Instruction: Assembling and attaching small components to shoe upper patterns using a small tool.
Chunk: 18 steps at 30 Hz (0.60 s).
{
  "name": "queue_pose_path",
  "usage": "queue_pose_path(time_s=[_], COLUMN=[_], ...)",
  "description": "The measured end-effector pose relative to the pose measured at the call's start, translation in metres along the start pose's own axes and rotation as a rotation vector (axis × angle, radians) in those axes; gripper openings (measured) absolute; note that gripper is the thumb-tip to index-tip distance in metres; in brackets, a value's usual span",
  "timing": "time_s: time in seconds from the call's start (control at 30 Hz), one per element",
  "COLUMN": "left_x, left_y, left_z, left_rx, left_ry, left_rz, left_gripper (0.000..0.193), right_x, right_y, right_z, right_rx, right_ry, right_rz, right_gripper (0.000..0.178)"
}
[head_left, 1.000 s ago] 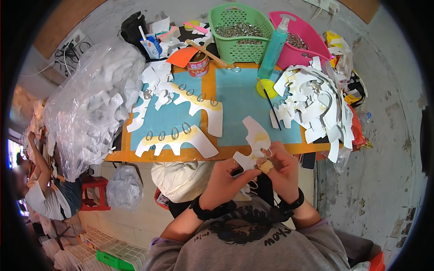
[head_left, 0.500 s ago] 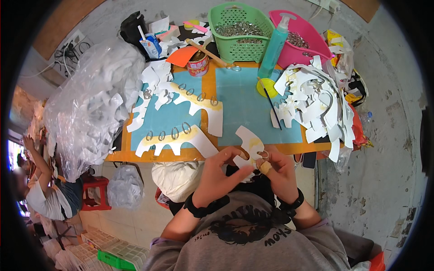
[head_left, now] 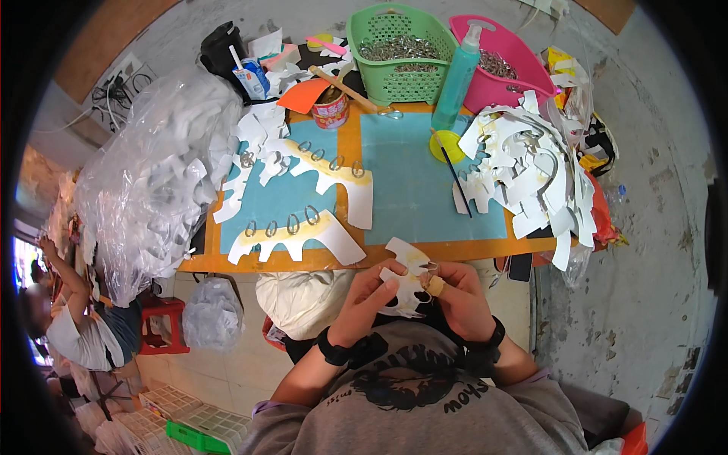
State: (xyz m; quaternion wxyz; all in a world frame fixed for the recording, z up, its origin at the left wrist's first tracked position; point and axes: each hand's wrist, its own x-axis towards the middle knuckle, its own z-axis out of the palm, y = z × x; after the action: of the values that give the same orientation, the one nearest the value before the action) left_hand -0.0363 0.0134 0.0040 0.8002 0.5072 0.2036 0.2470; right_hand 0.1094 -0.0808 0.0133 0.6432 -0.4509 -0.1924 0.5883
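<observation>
My left hand (head_left: 367,302) pinches the edge of a white cut-out piece (head_left: 410,258) with curved notches, just off the table's front edge. My right hand (head_left: 464,302) is closed at the other edge of this piece, where thin metal rings show near the fingertips. A tan wrap (head_left: 435,286) covers one finger or thumb of that hand. On the table, beyond my left hand, lies a similar white piece (head_left: 343,241) with a yellowish band and a row of oval metal rings (head_left: 293,224). Another ringed white piece (head_left: 359,205) lies behind it.
A heap of white pieces (head_left: 531,178) covers the table's right side. A dark brush (head_left: 453,174) rests across a yellow dish (head_left: 447,146). Behind stand a teal spray bottle (head_left: 456,83), a green basket (head_left: 398,83) and a pink basket (head_left: 493,92). A bulging plastic bag (head_left: 144,182) sits left; a person (head_left: 87,326) is farther left.
The white piece has come lower and slightly left, and its angle has shifted. My left hand has drawn back a little, and my right fingers have shifted along the piece's edge.
</observation>
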Motion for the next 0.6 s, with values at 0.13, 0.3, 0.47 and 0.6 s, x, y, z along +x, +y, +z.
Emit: queue_pose_path(time_s=[0.13,0.3,0.47,0.6], left_x=[0.004,0.005,0.002,0.003], left_y=[0.002,0.011,0.007,0.008], left_z=[-0.001,0.003,0.005,0.009], left_rx=[0.194,0.191,0.185,0.207], left_ry=[-0.008,-0.024,0.078,0.074], left_rz=[-0.048,-0.019,-0.032,0.05], left_gripper=[0.01,0.012,0.011,0.01], right_x=[-0.001,0.002,0.005,0.003], right_y=[0.001,-0.002,-0.006,-0.007], right_z=[-0.004,-0.006,-0.009,-0.015], right_rx=[-0.2,-0.775,-0.739,-0.662], right_ry=[-0.036,-0.033,-0.102,-0.175], right_rz=[-0.161,-0.54,-0.608,-0.514], right_gripper=[0.004,0.01,0.008,0.006])
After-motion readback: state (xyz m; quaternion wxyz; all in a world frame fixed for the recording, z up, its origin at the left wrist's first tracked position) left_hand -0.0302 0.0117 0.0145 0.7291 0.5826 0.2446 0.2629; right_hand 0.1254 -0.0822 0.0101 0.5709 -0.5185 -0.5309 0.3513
